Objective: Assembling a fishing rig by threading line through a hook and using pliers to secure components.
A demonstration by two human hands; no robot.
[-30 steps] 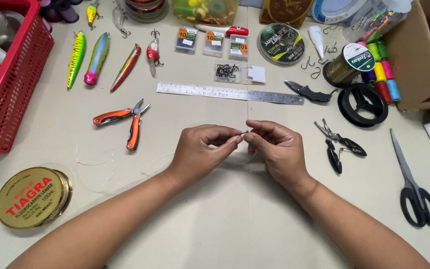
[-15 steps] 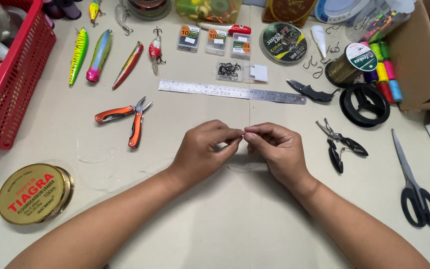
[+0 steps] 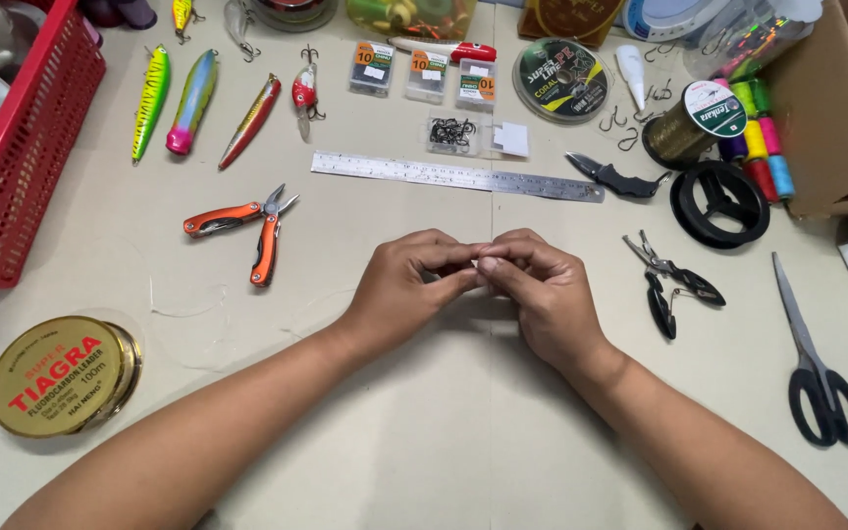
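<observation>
My left hand (image 3: 407, 283) and my right hand (image 3: 540, 291) meet fingertip to fingertip above the middle of the beige table (image 3: 424, 442). Together they pinch something very small between thumbs and forefingers; it looks like a small hook, mostly hidden by the fingers. A thin clear fishing line (image 3: 188, 306) trails across the table to the left toward a round gold spool of leader line (image 3: 63, 375). A steel ruler (image 3: 455, 177) lies just beyond my hands.
Orange-handled pliers (image 3: 247, 228) lie left, small black pliers (image 3: 667, 280) and black scissors (image 3: 819, 363) right. Colourful fishing lures (image 3: 193, 101), hook packets (image 3: 422, 74), loose hooks (image 3: 451, 132), a black folding knife (image 3: 612, 179), a black reel (image 3: 718, 203), thread spools (image 3: 756, 142), a red basket (image 3: 22, 147).
My two hands have drawn closer together, the fingertips now touching over the small item. Nothing else on the table has moved.
</observation>
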